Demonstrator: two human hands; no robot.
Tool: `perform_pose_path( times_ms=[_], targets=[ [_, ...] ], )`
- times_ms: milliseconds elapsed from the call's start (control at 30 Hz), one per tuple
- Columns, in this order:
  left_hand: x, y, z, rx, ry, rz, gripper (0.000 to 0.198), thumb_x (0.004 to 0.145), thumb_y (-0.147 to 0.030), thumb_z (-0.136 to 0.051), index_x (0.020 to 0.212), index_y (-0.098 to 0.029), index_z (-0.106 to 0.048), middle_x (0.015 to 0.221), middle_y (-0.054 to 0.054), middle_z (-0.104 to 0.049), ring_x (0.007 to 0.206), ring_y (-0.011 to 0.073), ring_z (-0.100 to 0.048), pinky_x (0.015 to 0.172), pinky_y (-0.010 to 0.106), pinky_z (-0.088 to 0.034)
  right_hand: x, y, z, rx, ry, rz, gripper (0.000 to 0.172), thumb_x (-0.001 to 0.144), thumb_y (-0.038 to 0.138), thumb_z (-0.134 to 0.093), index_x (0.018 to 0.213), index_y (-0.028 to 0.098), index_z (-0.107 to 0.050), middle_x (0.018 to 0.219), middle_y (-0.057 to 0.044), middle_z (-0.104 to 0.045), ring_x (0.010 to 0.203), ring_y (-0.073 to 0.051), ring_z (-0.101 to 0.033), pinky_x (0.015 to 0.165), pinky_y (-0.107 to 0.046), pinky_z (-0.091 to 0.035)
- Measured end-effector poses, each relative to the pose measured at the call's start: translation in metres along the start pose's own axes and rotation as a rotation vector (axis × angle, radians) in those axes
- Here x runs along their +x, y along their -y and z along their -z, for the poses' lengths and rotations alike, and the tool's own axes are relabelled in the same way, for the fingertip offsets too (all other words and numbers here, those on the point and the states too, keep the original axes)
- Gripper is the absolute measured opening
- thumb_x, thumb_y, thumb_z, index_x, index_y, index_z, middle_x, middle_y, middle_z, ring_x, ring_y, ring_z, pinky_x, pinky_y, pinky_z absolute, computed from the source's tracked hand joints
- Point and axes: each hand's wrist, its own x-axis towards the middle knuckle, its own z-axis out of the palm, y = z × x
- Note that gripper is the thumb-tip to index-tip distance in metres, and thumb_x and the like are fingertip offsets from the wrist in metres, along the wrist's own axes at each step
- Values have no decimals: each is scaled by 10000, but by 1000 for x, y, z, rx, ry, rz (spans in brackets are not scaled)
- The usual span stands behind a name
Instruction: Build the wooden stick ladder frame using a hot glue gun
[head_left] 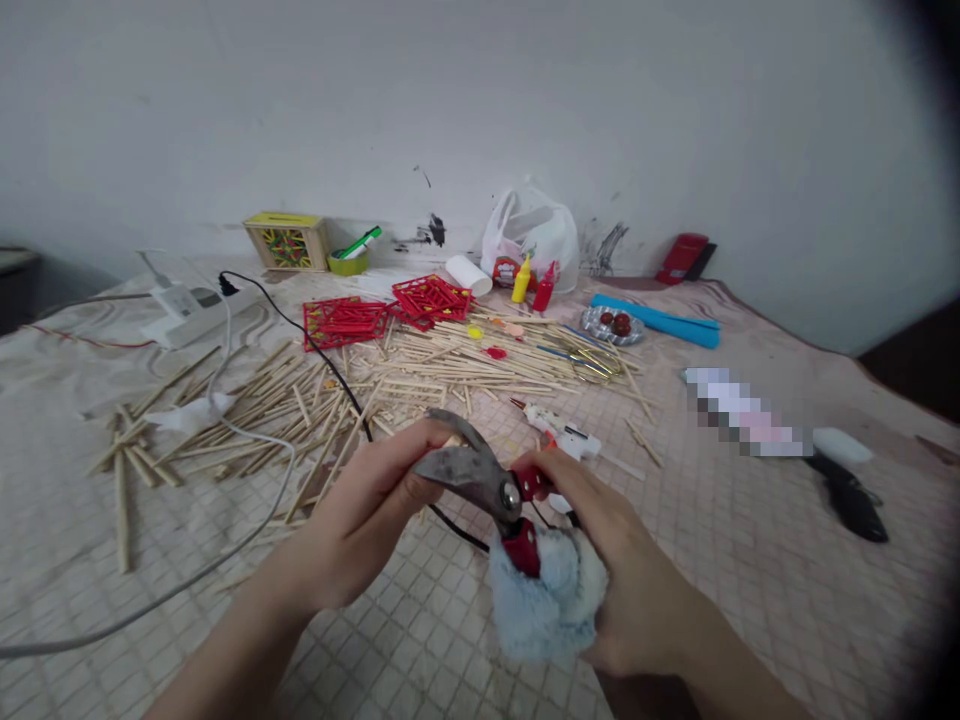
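While two hands (367, 525) (619, 540) grip one pruner (480, 478), one glue gun (583, 440), two bottles (521, 284) beyond

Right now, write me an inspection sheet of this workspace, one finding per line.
Surface: grid-patterned cloth, creased toward the left rear.
Job's things: shears, blades parted; fluffy pale-blue material against one red handle.
Clutter: loose wooden sticks spread across the middle; red stick panel, glue gun and plastic bag beyond the hands.
Hands: left hand on the blades; right hand at the handle end.
Cables: black cable crosses the sticks; pale cable sweeps to the left edge.
Surroundings: pale wall with black marks.
Other people: nothing seen.
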Motion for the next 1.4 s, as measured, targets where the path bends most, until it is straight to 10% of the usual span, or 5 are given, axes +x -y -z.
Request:
perform_pose_path(
  times_ms=[1400],
  targets=[
    [2,3,6,404,46,-209,192,863,-78,-348,865,-203,-494,783,-10,-580,675,92,-531,609,187,-407,0,2,0,-14,-22,-28,717,507,207,-623,1172,204,-356,1056,-100,-560,936,-261,-566,764,-386,-474]
  ],
)
